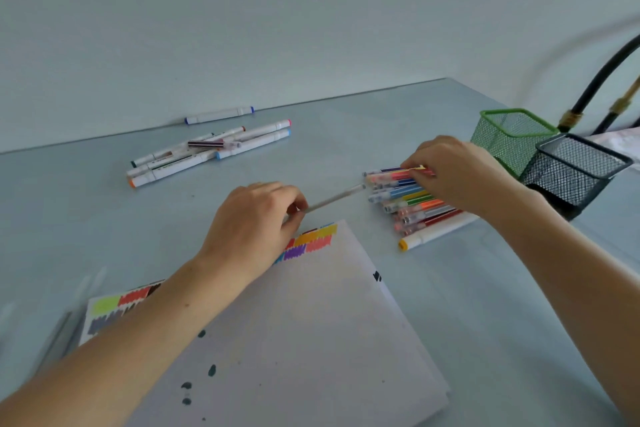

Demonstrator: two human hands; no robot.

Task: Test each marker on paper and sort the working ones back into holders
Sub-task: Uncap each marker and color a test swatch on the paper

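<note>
My left hand (pixel 258 218) curls over the paper (pixel 311 322), pinching a pale marker (pixel 334 199) that points toward two o'clock. My right hand (pixel 457 177) reaches palm-down, fingers pinching one marker in the coloured pile (pixel 412 201) at nine o'clock from the holders (pixel 540 152).

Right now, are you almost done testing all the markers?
Not yet. Many colour swatches already fill the paper. The left hand holds one thin pen, and the right hand grips the colourful pile. The green holder and black holder both look empty.
</note>
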